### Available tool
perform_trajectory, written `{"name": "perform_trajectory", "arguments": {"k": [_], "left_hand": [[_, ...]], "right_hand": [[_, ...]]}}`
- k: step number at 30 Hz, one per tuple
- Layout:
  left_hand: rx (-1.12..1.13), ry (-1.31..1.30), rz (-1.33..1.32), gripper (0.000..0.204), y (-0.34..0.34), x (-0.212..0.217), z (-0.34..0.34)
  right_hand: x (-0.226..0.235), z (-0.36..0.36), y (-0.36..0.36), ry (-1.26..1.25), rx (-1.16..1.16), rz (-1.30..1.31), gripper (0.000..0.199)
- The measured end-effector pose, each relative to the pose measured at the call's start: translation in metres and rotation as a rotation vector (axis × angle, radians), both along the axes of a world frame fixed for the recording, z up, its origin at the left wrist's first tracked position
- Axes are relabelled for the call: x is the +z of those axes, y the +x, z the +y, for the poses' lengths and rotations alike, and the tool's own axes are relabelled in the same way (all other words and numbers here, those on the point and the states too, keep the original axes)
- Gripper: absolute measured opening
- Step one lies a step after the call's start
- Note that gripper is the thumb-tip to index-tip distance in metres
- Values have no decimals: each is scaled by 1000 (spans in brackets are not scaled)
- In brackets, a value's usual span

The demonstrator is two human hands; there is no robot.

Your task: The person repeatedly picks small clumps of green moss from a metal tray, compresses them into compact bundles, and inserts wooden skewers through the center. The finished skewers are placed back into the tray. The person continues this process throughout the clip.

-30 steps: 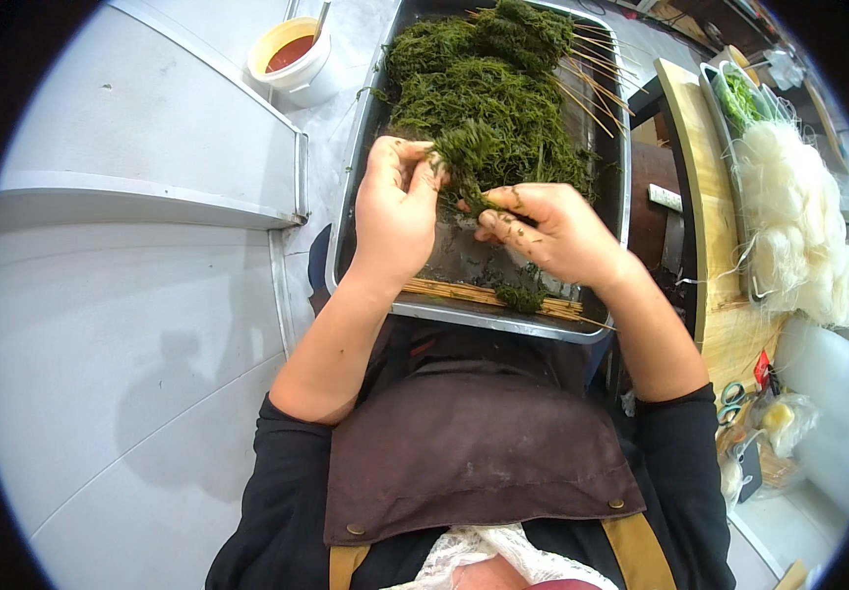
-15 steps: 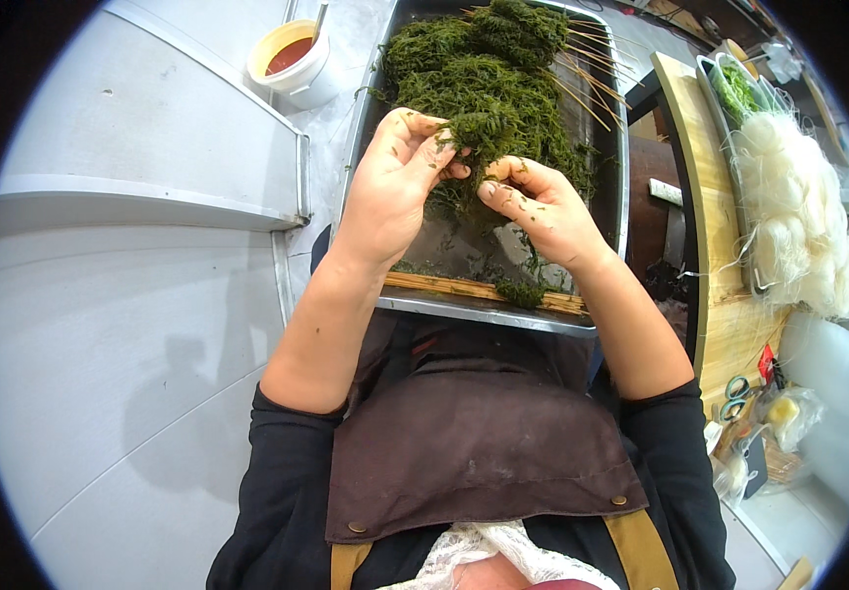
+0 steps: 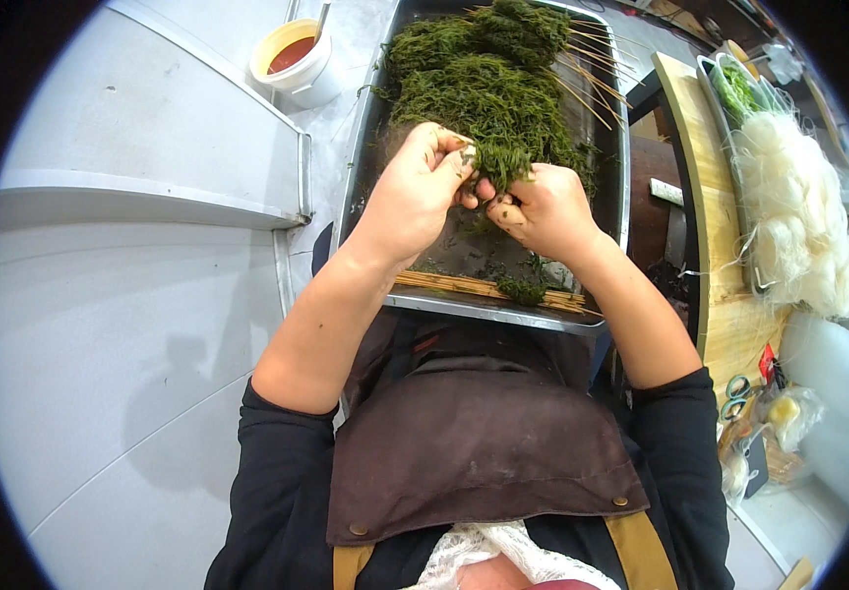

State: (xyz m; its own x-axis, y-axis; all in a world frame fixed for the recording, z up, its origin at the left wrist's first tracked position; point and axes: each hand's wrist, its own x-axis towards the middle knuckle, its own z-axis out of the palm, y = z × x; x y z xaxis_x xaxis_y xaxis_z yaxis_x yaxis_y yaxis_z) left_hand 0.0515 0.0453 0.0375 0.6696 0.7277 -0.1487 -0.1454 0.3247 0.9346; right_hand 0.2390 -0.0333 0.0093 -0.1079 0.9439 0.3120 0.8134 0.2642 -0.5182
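My left hand (image 3: pixel 423 192) is closed, thumb and fingers pinching a bunch of dark green seaweed (image 3: pixel 498 167). Right beside it, my right hand (image 3: pixel 550 211) has its fingers curled round the other end of the same bunch. Green bits stick to the fingers of both hands. Beneath and beyond them, a thick layer of seaweed (image 3: pixel 479 88) fills the far part of a metal tray (image 3: pixel 356 157). Whether a skewer runs through the held bunch, I cannot tell.
Thin bamboo skewers (image 3: pixel 484 286) lie along the tray's near edge, a small seaweed clump (image 3: pixel 521 290) on them. More skewers (image 3: pixel 592 84) stick out at the far right. A white bucket (image 3: pixel 311 79) of reddish liquid stands left. White noodles (image 3: pixel 788 216) and scissors (image 3: pixel 736 388) are on the right.
Both hands have come slightly nearer to me with the seaweed. My right hand's fingers have curled in further, and the bunch hangs down less between the hands.
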Motion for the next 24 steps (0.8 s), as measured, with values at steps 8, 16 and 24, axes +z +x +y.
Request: {"name": "perform_trajectory", "arguments": {"k": [8,16,24], "left_hand": [[2,-180,27,8,-9,6,-8],[5,-271,-51,9,-28,25,-6],[134,-215,-290,19,-29,29,9]], "right_hand": [[-18,-1,14,81,-16,-34,19],[-23,-3,43,-21,-252,-105,21],[-13,-5,45,-328,-370,-246,32]]}}
